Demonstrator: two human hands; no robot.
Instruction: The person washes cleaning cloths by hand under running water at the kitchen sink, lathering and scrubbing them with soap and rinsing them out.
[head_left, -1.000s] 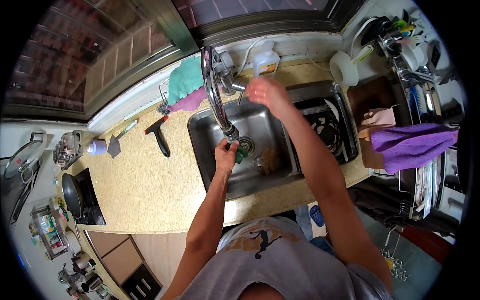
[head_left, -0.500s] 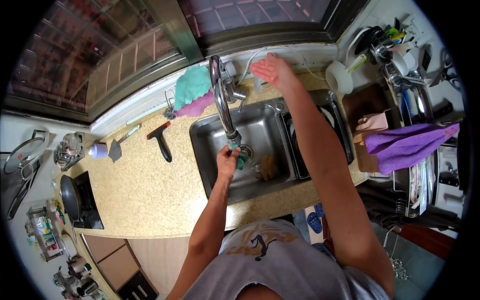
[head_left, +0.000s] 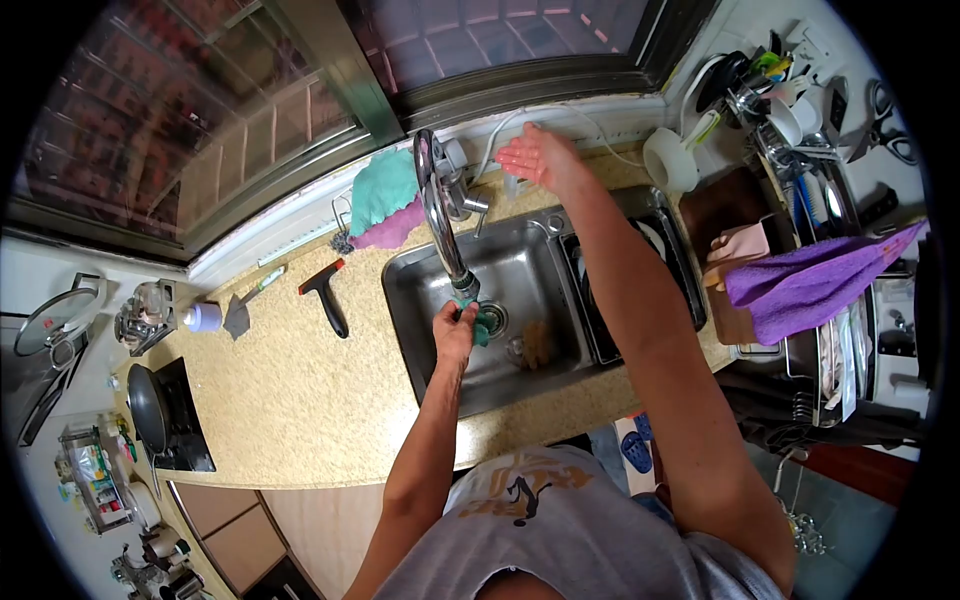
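Note:
My left hand (head_left: 455, 332) is closed on a small green cloth (head_left: 482, 328), right under the spout of the chrome faucet (head_left: 445, 225). Below them is the left basin of the steel sink (head_left: 415, 320), with its drain beside the cloth. My right hand (head_left: 540, 157) is stretched out behind the sink, fingers extended, holding nothing that shows. It is up and to the right of the faucet lever (head_left: 474, 208), apart from it, near a clear object on the counter. A yellowish-brown item (head_left: 537, 343) lies in the basin.
Left of the sink lie a black-handled squeegee (head_left: 325, 298) and a scraper (head_left: 240, 313). A teal cloth (head_left: 382, 185) hangs by the window. A dark rack (head_left: 598, 335) fills the right basin. Farther right are a white pot (head_left: 670, 162) and a purple towel (head_left: 800, 285).
The view has shifted slightly. My right hand stays raised behind the sink with its fingers out, and my left hand keeps the green cloth under the spout.

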